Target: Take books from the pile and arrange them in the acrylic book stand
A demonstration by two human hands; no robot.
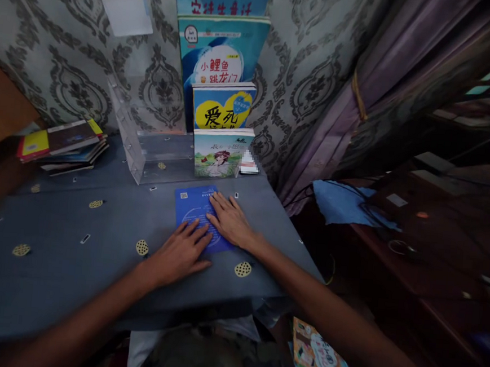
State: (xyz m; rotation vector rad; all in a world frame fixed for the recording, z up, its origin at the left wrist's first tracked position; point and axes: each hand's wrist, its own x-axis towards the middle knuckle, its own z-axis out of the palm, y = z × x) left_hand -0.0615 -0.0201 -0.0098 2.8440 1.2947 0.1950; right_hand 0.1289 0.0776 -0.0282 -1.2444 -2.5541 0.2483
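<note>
A blue book (pixel 190 202) lies flat on the table, with white print and a small square code on its upper left corner. My left hand (pixel 182 251) rests on its lower left part, fingers spread and palm down. On its right side lies my right hand (pixel 230 219), also flat with the fingers stretched out. Both hands cover part of the print. Just behind the book stands a clear tiered display rack (pixel 125 140). A green picture book (pixel 217 156) leans in its front tier, with a yellow and blue book (pixel 223 105) behind it.
Higher up stands a teal book (pixel 222 40). A stack of books (pixel 65 144) lies at the left of the patterned tablecloth (pixel 95 251). To the right are a tied purple curtain (pixel 344 106) and a dark red desk (pixel 391 263) with cables. An orange book (pixel 316 353) shows below the table edge.
</note>
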